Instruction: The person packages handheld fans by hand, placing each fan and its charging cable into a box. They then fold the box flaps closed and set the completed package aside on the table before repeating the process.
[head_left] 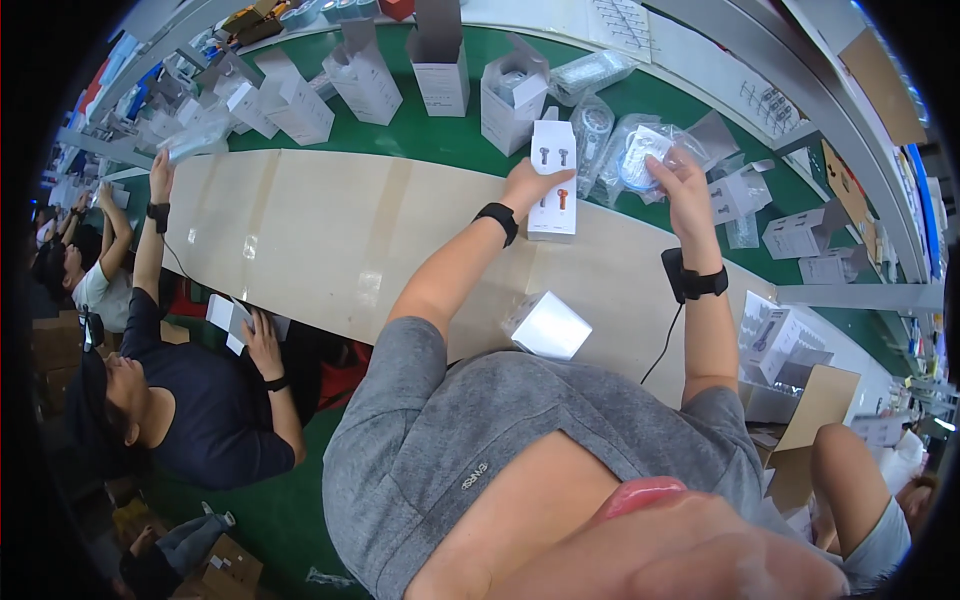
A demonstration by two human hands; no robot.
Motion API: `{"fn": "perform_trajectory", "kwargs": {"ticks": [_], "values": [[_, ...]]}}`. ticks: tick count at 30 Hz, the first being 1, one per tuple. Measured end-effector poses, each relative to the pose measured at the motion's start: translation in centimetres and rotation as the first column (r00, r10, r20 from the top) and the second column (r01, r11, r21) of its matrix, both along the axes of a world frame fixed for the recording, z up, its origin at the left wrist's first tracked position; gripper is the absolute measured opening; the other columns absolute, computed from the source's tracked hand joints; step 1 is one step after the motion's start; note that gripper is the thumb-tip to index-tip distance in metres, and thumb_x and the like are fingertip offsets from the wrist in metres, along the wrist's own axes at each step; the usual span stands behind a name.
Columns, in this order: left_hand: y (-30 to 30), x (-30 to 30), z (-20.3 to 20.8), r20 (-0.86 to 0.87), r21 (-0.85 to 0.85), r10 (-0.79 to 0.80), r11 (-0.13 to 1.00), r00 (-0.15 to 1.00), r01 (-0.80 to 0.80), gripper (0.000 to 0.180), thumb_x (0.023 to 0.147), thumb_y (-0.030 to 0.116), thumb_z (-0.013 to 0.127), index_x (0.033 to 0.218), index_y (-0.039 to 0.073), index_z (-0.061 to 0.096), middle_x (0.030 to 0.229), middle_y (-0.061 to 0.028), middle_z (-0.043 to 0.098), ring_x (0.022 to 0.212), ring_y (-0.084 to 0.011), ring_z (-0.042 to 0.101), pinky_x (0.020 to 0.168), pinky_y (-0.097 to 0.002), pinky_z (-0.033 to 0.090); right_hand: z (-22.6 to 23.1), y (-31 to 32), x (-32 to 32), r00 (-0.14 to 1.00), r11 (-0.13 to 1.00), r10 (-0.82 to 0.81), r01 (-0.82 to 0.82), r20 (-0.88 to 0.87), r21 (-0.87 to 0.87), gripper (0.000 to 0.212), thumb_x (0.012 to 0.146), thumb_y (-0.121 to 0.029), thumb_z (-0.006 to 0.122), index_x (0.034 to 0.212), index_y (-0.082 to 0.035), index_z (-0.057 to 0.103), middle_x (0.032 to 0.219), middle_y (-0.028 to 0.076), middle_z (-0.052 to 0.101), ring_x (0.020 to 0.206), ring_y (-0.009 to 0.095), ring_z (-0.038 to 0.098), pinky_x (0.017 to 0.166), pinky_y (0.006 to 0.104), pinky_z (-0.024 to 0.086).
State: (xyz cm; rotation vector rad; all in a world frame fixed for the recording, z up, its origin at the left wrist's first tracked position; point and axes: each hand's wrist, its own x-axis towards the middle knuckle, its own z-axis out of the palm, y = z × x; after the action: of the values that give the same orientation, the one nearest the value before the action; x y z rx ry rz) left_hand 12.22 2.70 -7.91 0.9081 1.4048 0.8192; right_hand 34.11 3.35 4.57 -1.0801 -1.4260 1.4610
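Observation:
My left hand [537,187] is closed around the side of a tall white box [553,217]. The box's printed face, with small pictures of handheld devices, is turned up, and its top end reaches onto the green surface. Out to the right, my right hand [685,180] pinches a clear plastic bag [640,165] with something white and round, edged in blue, inside. Bubble-wrapped bundles [592,130] lie between the two hands. Closer to my body, a second white box [550,326] rests on the cardboard-covered table [420,220]. I wear a black band on each wrist.
Open white boxes [440,80] stand in a row along the green back strip [405,130]. A cable [665,345] hangs from my right wristband. At the right is an open brown carton [815,410] beside more boxes. A co-worker [215,400] sits at the left, holding a white box.

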Motion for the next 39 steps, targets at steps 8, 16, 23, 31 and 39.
{"fn": "perform_trajectory", "kwargs": {"ticks": [8,16,23,31,39], "values": [[-6.5,-4.7,5.9,0.41,0.233,-0.226,0.963,0.884,0.138,0.063,0.06,0.012,0.077,0.115,0.004,0.045,0.105,-0.0052,0.056,0.094,-0.0143,0.054,0.081,-0.0291,0.045,1.1,-0.4,-2.2,0.986,0.975,-0.158,0.165,-0.056,0.146,0.032,0.082,-0.009,0.059,0.112,0.001,0.051,0.104,0.009,0.059,0.095,0.017,0.057,0.083,0.0268,0.043],[-8.4,-4.6,9.3,0.131,0.306,-0.258,0.929,0.957,0.208,0.069,0.056,0.008,0.078,0.116,0.005,0.044,0.105,-0.0035,0.055,0.098,-0.0141,0.052,0.086,-0.0303,0.042,5.0,-1.4,-4.3,0.763,0.629,0.147,-0.563,0.629,0.536,0.049,0.076,-0.013,0.066,0.12,-0.004,0.048,0.119,0.013,0.05,0.105,0.021,0.052,0.092,0.0326,0.038],[-7.6,-4.5,8.2,0.284,0.408,-0.291,0.899,0.914,0.16,0.076,0.056,0.011,0.08,0.121,0.004,0.04,0.11,-0.0045,0.053,0.101,-0.0159,0.051,0.088,-0.0315,0.041,4.5,-0.6,-1.6,0.927,0.804,0.298,-0.373,0.229,0.463,0.072,0.067,-0.02,0.074,0.128,-0.004,0.038,0.124,0.014,0.045,0.113,0.022,0.046,0.096,0.035,0.034],[-9.3,-4.0,7.3,-0.069,0.649,0.004,0.76,0.998,0.042,0.091,0.062,0.024,0.077,0.134,0.002,0.026,0.131,-0.0168,0.037,0.121,-0.0271,0.036,0.1,-0.0361,0.03,2.5,4.2,-4.7,0.987,0.947,0.158,-0.147,-0.017,0.285,0.073,0.064,-0.017,0.076,0.124,0.001,0.037,0.116,0.01,0.052,0.106,0.019,0.049,0.091,0.0314,0.038],[-20.9,3.7,5.3,0.132,0.338,-0.394,0.881,0.909,0.333,0.092,0.072,0.031,0.069,0.139,0.005,0.013,0.143,-0.0148,0.018,0.132,-0.0296,0.018,0.105,-0.0399,0.021,-4.4,19.0,-6.5,0.606,0.371,-0.795,0.489,-0.002,0.789,0.082,0.056,-0.025,0.077,0.119,0.007,0.034,0.117,0.02,0.047,0.107,0.029,0.05,0.089,0.035,0.041]]}}
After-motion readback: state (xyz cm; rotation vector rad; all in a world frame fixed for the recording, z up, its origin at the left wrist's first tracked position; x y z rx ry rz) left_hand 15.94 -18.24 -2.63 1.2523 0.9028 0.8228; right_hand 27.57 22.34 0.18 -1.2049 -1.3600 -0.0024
